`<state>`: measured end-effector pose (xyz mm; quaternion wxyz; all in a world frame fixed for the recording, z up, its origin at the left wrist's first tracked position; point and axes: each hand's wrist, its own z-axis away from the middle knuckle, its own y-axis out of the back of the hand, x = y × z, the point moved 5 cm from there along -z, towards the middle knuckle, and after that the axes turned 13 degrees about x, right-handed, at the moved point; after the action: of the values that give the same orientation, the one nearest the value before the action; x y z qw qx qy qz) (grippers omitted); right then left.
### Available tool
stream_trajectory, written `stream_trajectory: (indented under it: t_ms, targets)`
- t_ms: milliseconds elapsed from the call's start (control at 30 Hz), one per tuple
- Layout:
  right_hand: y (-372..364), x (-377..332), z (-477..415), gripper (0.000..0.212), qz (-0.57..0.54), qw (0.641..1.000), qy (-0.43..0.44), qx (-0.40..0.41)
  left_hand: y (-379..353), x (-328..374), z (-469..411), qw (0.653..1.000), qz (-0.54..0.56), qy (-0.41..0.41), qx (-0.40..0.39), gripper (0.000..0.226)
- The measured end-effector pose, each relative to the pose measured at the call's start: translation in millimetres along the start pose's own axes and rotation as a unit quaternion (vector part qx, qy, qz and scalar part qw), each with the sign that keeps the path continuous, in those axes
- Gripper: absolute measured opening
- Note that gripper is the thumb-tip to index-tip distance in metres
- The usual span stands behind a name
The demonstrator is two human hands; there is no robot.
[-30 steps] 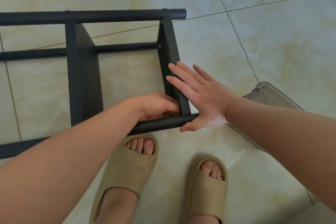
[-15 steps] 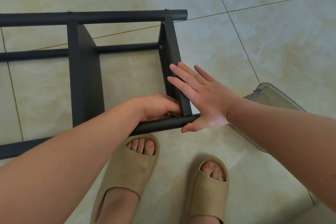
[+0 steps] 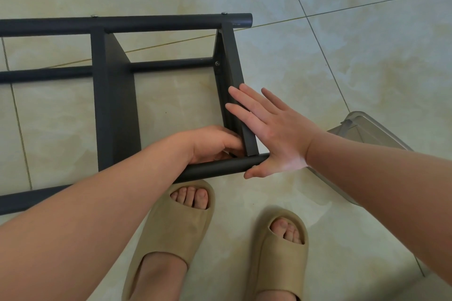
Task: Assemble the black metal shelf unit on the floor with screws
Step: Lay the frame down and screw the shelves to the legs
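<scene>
**Position.** The black metal shelf unit [image 3: 115,105] lies on its side on the tiled floor [image 3: 342,32], filling the left and centre of the frame. Its far tube [image 3: 146,23] runs across the upper left. Its near tube [image 3: 220,166] crosses the centre, just above the person's sandals [image 3: 176,227].

**Hands.** The right hand [image 3: 274,134] has its grip spread. Straight fingers lie flat on the outer face of the end panel [image 3: 234,61], and the thumb sits by the open end of the near tube. The left hand [image 3: 212,144] is curled into the inside corner where the end panel meets the near tube. Its fingertips are hidden, so I cannot tell whether its grip pinches a screw or only touches the metal.

**Fasteners.** One screw head [image 3: 217,63] shows on the inner face of the end panel, at the middle rail. Two more stand on the far tube.

**Assessment.** The step in hand appears to be fixing the end panel to the near tube. The right hand braces the panel while the left works the joint. The next move likely calls for keeping the holes aligned while a screw is seated and turned. No tool is in view.

**Other.** A clear plastic container [image 3: 367,134] sits at the right, partly behind the right forearm.
</scene>
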<state>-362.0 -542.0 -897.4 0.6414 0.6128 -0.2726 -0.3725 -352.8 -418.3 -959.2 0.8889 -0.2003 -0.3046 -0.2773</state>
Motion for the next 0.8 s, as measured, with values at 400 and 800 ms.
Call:
stream_trajectory:
  t_ms: [400,800]
  targets:
    - [0.1,-0.1,-0.3,0.129,0.002,1.000,-0.002,-0.005,2.1,0.4,-1.1,0.998,0.053,0.017,0.000,0.018]
    - [0.2,-0.3,-0.3,0.129,0.004,1.000,-0.003,-0.005,2.8,-0.3,-1.6,1.000,0.020,0.001,0.000,0.016]
